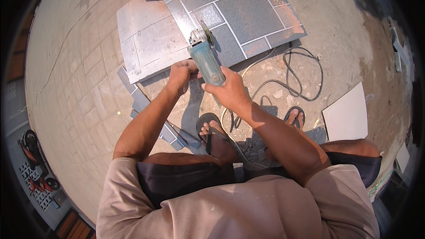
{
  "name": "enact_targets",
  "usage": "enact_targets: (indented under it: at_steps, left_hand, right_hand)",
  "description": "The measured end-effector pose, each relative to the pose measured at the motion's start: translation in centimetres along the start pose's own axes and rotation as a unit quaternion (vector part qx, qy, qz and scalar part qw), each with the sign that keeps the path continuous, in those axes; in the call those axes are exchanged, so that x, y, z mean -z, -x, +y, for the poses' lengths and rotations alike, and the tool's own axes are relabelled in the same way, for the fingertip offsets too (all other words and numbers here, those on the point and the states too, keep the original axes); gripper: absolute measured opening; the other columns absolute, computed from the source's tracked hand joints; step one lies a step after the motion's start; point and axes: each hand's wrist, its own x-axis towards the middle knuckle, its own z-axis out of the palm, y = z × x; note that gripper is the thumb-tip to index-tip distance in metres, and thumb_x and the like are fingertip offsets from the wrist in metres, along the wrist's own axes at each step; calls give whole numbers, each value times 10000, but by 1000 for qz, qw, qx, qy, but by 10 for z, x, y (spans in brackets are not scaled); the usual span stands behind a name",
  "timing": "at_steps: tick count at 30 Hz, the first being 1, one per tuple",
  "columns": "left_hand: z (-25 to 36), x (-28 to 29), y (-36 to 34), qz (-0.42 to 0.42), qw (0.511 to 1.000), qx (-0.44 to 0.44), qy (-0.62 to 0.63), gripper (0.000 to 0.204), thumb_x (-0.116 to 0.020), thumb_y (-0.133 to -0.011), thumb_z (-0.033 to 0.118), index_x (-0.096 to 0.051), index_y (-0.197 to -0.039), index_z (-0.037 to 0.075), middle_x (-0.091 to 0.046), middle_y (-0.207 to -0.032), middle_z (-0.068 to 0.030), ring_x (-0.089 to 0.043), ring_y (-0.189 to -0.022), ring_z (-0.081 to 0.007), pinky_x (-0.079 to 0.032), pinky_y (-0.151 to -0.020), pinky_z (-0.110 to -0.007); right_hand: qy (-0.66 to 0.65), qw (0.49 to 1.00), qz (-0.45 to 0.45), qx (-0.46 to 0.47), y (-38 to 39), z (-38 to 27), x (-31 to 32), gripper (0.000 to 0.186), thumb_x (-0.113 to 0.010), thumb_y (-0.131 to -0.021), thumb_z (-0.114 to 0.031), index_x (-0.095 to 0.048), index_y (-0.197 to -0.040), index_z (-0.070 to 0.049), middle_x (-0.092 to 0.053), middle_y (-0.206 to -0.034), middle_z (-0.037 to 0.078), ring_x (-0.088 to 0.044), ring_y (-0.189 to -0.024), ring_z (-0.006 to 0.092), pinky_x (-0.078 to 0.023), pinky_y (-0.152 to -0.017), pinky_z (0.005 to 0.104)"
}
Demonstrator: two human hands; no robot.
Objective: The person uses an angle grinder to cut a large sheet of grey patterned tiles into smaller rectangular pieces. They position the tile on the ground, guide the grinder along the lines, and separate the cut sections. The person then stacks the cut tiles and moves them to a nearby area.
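Note:
An angle grinder (206, 62) with a worn teal body and a metal head is tilted over the near edge of the tiles. Its thin disc (207, 34) stands on edge above the patterned tile. My right hand (228, 90) is closed round the rear of the body, the thumb along its near end. On the other side, my left hand (180, 74) is closed with its fingertips against the grinder's left side; part of its grip is hidden. Beneath the grinder lie a grey patterned floor tile (252, 13) with white lines and a pale, dusty tile (152, 40).
A dark cable (287, 86) loops on the ground to the right of the grinder. Tile strips (170, 135) lie by my left foot (214, 135), and a pale tile piece (347, 114) lies beyond my right foot (295, 117). A red and black wheeled thing (39, 161) stands far left.

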Motion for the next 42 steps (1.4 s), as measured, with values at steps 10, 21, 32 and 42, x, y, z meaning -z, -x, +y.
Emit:
enact_targets:
  at_steps: [10, 21, 32, 42]
  left_hand:
    - [2, -5, 3, -2, 1000, 12, 18, 87, -679, -979, -3, -733, -1011, -64, -766, -927, -142, -733, -796, -207, -627, -735, -336]
    - [-2, -11, 1, 6, 999, -6, 37, 82, -668, -974, -23, -739, -1010, -45, -766, -919, -140, -717, -753, -203, -612, -702, -345]
    - [-6, -11, -1, 1, 999, -9, 49, 81, -721, -999, 34, -743, -1017, -43, -773, -945, -121, -741, -805, -198, -641, -742, -358]
    - [-10, -5, -6, 5, 999, -12, 51, 54, -734, -989, 30, -741, -968, -19, -748, -892, -82, -701, -761, -158, -609, -703, -321]
  right_hand:
    - [5, 999, 5, -39, 24, 7, 4, 626, -862, -812, -298, -666, -1258, 95, -750, -1090, 275, -732, -1050, 376, -558, -923, 428]
    - [-5, 997, -27, -75, 50, 8, 13, 525, -856, -856, -230, -681, -1256, 62, -761, -1028, 162, -718, -892, 201, -567, -809, 358]
    - [17, 998, -12, -63, 65, 18, 13, 593, -873, -841, -267, -659, -1266, 87, -766, -1050, 196, -731, -913, 211, -576, -811, 375]
    - [3, 997, -24, -74, 74, 11, 17, 605, -870, -826, -297, -654, -1235, 94, -754, -1038, 246, -732, -926, 296, -576, -831, 418]
